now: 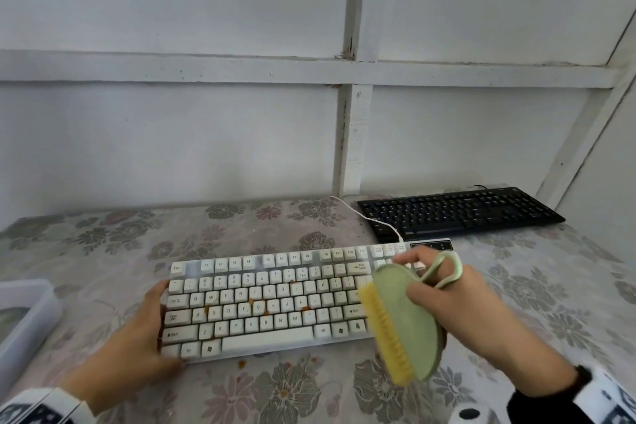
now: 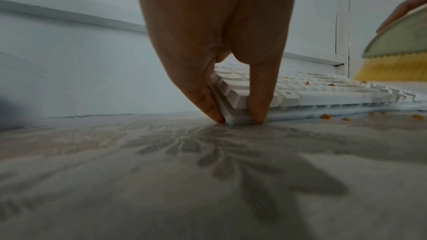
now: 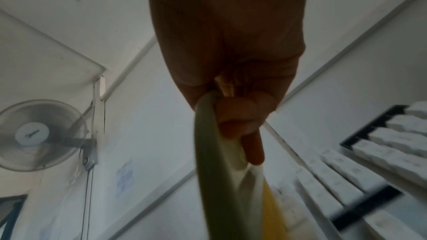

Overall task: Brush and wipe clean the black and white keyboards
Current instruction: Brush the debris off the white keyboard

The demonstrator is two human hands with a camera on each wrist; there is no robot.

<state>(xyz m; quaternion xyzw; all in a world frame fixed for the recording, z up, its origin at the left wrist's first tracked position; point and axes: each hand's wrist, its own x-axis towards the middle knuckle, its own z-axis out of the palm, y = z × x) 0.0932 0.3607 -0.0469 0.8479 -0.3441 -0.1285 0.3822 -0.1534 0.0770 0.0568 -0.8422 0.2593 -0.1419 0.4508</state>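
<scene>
A white keyboard [image 1: 261,303] lies across the table in front of me, with orange crumbs [image 1: 256,303] among its middle keys. My left hand [image 1: 156,323] holds its left end; in the left wrist view the thumb and a finger [image 2: 256,105] pinch the near corner of the white keyboard [image 2: 323,96]. My right hand [image 1: 426,282] grips a green brush [image 1: 402,317] with yellow bristles. The brush is tilted, bristles facing left, over the keyboard's right end. A black keyboard [image 1: 457,213] lies behind, at the back right.
A floral cloth [image 1: 103,244] covers the table. Crumbs [image 1: 242,362] lie on it in front of the white keyboard. A clear plastic box [image 1: 24,317] stands at the left edge. A white cable [image 1: 364,217] runs back toward the wall. A wall fan [image 3: 39,134] hangs overhead.
</scene>
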